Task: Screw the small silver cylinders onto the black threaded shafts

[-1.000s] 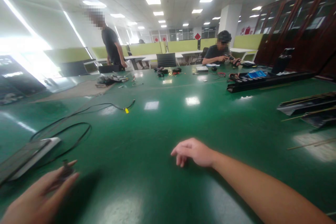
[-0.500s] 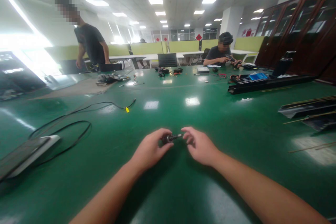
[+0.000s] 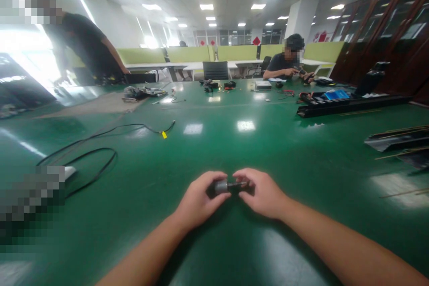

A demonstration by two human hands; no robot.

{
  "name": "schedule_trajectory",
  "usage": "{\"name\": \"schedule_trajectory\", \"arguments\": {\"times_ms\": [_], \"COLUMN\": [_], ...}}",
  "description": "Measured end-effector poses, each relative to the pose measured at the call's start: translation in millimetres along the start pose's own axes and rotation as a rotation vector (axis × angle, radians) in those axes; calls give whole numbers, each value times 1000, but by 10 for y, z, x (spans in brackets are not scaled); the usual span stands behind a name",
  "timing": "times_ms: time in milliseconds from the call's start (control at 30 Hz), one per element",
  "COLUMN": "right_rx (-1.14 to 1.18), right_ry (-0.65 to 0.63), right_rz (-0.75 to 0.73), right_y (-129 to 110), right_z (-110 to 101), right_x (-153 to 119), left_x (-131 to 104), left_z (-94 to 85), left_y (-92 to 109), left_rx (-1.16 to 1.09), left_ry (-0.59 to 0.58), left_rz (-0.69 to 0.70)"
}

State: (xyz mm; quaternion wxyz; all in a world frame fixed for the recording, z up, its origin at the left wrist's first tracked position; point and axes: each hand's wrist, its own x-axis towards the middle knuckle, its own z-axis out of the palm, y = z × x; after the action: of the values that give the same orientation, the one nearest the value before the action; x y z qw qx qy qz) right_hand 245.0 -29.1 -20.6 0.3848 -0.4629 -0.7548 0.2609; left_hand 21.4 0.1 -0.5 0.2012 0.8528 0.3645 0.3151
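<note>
The left hand (image 3: pixel 196 199) grasps a small dark cylindrical tool with a grey barrel (image 3: pixel 221 187), held above the glossy green tabletop (image 3: pixel 208 149). Half a second ago the right hand (image 3: pixel 266 194) was just short of the tool's narrow end; now its fingers surround that end, bringing both hands to the one piece. Whether they pinch it, I cannot tell. Beyond the grip, leftward, lies a thin black cable (image 3: pixel 115 151) with a yellow tag (image 3: pixel 164 135); farther, rightward, a long black channel (image 3: pixel 335 108).
</note>
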Motion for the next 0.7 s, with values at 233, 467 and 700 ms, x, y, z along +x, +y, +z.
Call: {"name": "schedule_trajectory", "arguments": {"times_ms": [233, 467, 700], "right_rx": [-7, 5, -20], "right_ry": [-6, -17, -32], "right_rz": [-28, -55, -87], "right_y": [-72, -90, -114], "right_z": [-16, -16, -15], "right_x": [-9, -18, -12], "left_x": [0, -7, -2], "left_z": [-1, 12, 8], "left_y": [54, 37, 52], "left_rx": [-30, -26, -26], "left_ry": [-52, -67, -73], "left_rz": [-11, -2, 4]}}
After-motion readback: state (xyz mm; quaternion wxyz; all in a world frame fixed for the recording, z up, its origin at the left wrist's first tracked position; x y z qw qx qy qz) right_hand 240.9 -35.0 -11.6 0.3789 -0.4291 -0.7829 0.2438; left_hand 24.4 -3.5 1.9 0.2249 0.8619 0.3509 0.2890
